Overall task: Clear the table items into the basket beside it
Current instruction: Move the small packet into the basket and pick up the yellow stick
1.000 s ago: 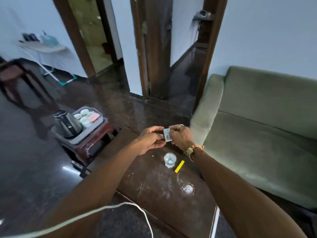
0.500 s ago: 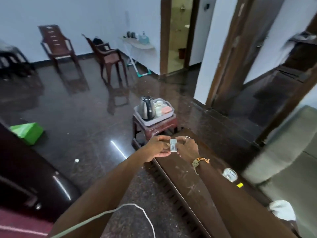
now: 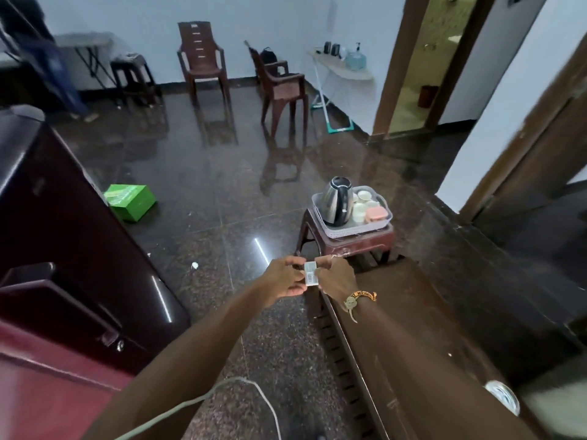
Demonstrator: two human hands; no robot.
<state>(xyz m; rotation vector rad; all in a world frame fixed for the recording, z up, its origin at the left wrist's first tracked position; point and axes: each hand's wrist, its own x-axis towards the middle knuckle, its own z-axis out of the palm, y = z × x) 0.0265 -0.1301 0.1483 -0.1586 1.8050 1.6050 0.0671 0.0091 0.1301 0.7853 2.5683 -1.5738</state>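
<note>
Both hands hold a small white box with a barcode (image 3: 311, 274) above the floor, just off the left edge of the dark wooden table (image 3: 419, 315). My left hand (image 3: 284, 276) pinches its left side and my right hand (image 3: 336, 276) grips its right side. Beyond the hands, a grey basket (image 3: 381, 224) sits on a low brown stool (image 3: 349, 246); it holds a steel kettle (image 3: 336, 201), white cups (image 3: 362, 204) and a pink lidded container (image 3: 376, 214). A clear glass (image 3: 503, 396) shows at the table's lower right.
A dark cabinet (image 3: 63, 249) stands at the left with a green box (image 3: 130, 200) on the floor beside it. Two brown plastic chairs (image 3: 203, 61) and a white stand with bottles (image 3: 343, 65) line the far wall. A white cable (image 3: 254, 395) crosses below my arms.
The view has swung left, away from the sofa and toward the stool and open floor. Both hands kept hold of the small box and carried it from over the table past its left edge.
</note>
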